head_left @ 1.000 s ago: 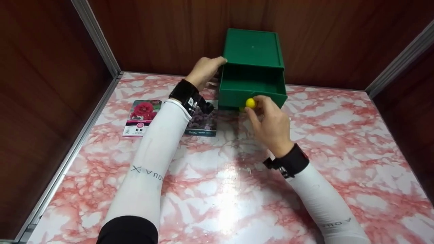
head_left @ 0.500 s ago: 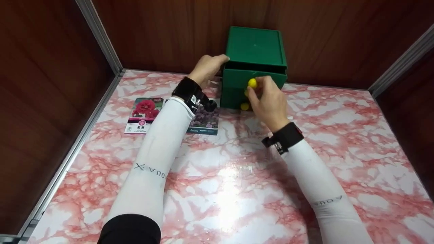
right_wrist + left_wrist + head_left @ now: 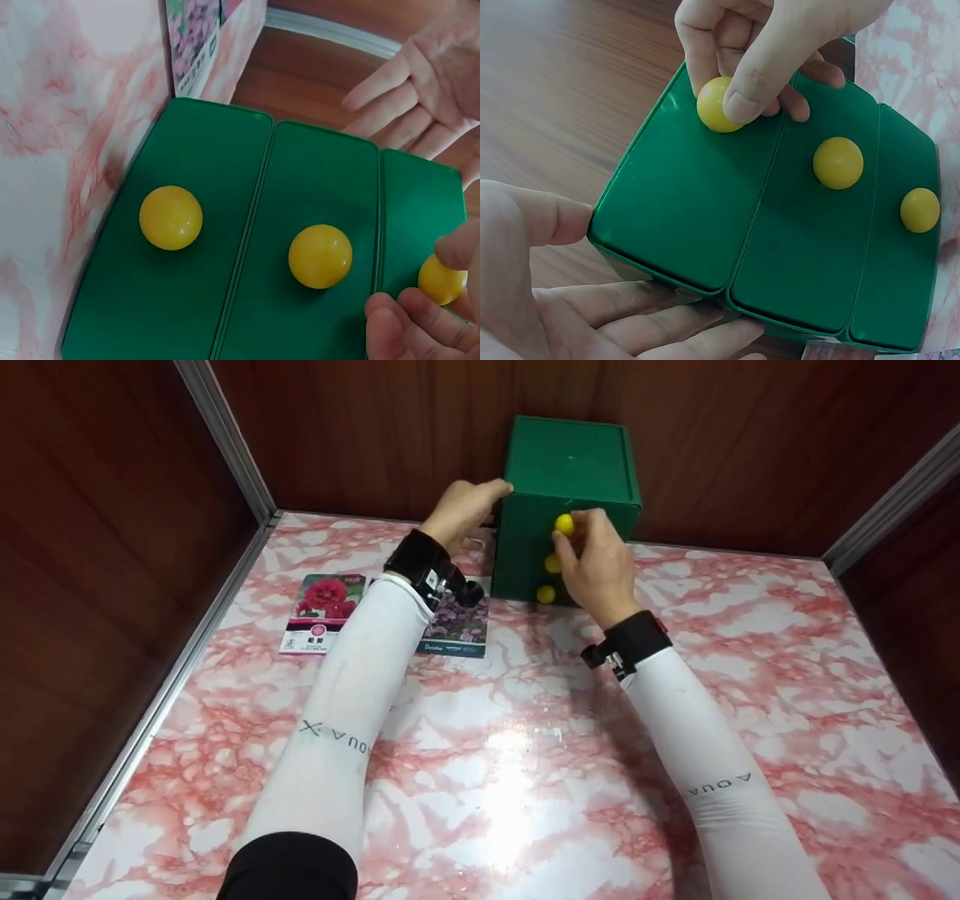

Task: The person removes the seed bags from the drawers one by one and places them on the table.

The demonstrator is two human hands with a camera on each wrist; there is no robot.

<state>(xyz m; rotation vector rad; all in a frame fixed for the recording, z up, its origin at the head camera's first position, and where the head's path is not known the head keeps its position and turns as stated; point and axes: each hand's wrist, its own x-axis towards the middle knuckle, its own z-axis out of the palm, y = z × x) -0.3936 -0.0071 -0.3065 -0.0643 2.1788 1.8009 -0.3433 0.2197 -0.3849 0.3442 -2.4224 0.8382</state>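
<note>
Since the earlier frame, the top drawer (image 3: 686, 195) has gone flush into the green drawer box (image 3: 570, 457) at the table's back wall. Right hand (image 3: 596, 562) pinches the top yellow knob (image 3: 564, 524); left hand (image 3: 461, 510), fingers straight, braces the box's side. Judged sound: release the knob straight back, keeping the brace until the drawer sits fully seated.

Both arms stretched forward, white sleeves, black wrist straps. Left hand (image 3: 459, 512) open, fingers (image 3: 652, 330) straight, thumb apart. Right hand (image 3: 596, 564) raised, thumb and fingers (image 3: 705, 45) curled in a pinch.
</note>
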